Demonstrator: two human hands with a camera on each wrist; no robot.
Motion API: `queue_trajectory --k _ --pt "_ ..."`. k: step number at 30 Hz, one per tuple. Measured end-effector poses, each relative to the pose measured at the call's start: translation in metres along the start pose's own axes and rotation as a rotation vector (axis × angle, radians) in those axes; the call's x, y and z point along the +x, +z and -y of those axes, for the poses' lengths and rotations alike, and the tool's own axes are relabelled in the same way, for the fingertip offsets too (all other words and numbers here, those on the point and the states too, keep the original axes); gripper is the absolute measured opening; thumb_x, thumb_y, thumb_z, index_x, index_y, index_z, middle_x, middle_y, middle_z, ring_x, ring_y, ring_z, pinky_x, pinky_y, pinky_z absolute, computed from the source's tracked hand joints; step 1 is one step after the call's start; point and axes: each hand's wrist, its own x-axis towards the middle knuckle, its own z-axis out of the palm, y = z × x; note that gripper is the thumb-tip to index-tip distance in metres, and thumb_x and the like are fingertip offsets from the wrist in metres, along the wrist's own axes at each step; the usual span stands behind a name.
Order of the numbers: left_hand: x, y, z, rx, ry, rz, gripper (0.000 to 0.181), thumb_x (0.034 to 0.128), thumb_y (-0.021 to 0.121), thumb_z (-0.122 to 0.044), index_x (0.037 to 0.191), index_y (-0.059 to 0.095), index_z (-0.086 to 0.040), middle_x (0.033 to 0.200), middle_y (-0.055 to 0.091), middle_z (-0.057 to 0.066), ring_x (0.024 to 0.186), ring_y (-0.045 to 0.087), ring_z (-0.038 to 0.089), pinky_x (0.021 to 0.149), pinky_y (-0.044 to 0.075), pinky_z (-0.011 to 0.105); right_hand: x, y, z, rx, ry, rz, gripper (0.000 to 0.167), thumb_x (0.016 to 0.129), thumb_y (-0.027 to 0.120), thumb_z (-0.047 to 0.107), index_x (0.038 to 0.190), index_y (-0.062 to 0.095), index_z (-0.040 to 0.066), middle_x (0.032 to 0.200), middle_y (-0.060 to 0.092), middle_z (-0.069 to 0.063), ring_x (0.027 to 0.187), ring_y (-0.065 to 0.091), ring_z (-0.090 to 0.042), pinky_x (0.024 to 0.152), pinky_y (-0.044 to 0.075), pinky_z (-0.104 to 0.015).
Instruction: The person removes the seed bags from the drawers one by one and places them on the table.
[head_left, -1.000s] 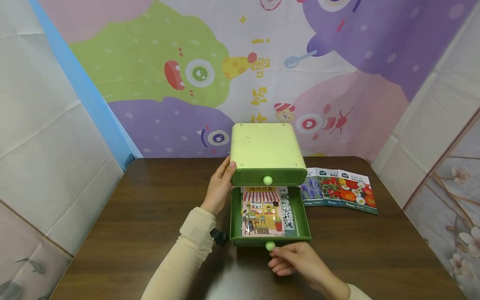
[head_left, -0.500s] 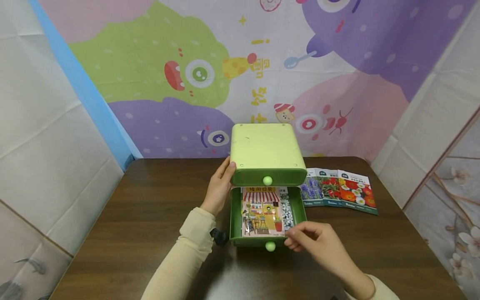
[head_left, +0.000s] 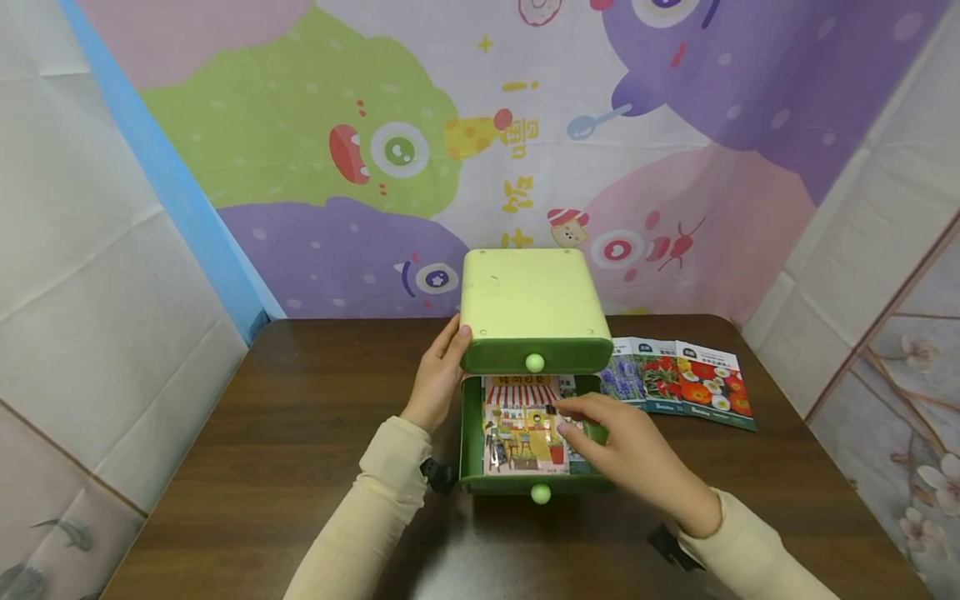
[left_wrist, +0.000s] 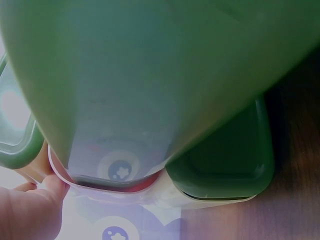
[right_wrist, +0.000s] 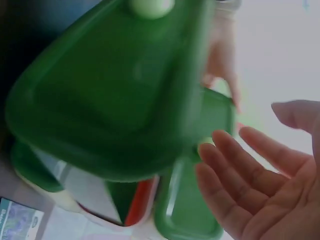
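A light green cabinet [head_left: 532,292] stands at the table's back, its top drawer [head_left: 498,356] closed. Below, a green drawer [head_left: 472,433] is pulled out; a pink illustrated packet [head_left: 517,442] lies in it over another packet. My left hand [head_left: 438,375] rests against the cabinet's left side, thumb at the front corner; in the left wrist view that hand [left_wrist: 32,210] shows at the lower left. My right hand [head_left: 630,450] hovers over the drawer's right part, fingers apart. In the right wrist view this hand [right_wrist: 265,185] holds nothing, beside the blurred drawer front [right_wrist: 110,100].
Several flower packets [head_left: 712,385] lie fanned on the brown table [head_left: 315,417], right of the cabinet. A printed cloth [head_left: 315,150] hangs behind the table's back edge. The pulled-out drawer's round knob [head_left: 541,494] sticks out towards me.
My right hand has left the lower knob and moved up and over the open drawer, its fingers spreading. My left hand and the drawer have stayed put.
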Motion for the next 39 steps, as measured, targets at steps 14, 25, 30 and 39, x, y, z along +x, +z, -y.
queue_trajectory --k 14,25,30,39 --pt "0.002 0.0 0.002 0.001 0.009 0.002 0.064 0.0991 0.052 -0.05 0.154 0.031 -0.026 0.159 0.032 0.001 0.137 0.045 0.026 0.114 0.036 0.046 0.033 0.035 -0.022 -0.252 -0.067 0.262 0.06 0.095 0.063 0.043 0.142 0.052 0.008 0.141 0.053 -0.022 0.128 0.053 -0.038 0.101 0.047 -0.054" --pt "0.0 0.0 0.001 -0.002 0.007 0.003 0.063 0.0998 0.052 -0.048 0.155 0.031 -0.026 0.159 0.032 0.002 0.138 0.044 0.028 0.114 0.036 0.05 0.04 0.047 -0.029 -0.365 -0.013 0.354 0.089 0.081 0.066 0.066 0.151 0.041 0.015 0.154 0.03 -0.03 0.136 0.037 -0.051 0.099 0.042 -0.064" --pt "0.0 0.0 0.001 0.005 0.002 0.0 0.062 0.0999 0.051 -0.048 0.154 0.031 -0.026 0.159 0.032 0.002 0.137 0.045 0.028 0.113 0.036 0.051 0.041 0.048 -0.03 -0.375 0.033 0.398 0.093 0.08 0.065 0.07 0.152 0.039 0.016 0.157 0.022 -0.031 0.138 0.033 -0.053 0.102 0.04 -0.065" --pt "0.0 0.0 0.001 -0.017 0.003 0.0 0.061 0.1006 0.052 -0.045 0.154 0.031 -0.025 0.157 0.035 0.003 0.134 0.048 0.028 0.112 0.038 0.048 0.043 0.05 -0.031 -0.354 0.051 0.426 0.094 0.081 0.066 0.067 0.153 0.035 0.014 0.157 0.02 -0.033 0.141 0.027 -0.053 0.11 0.033 -0.062"
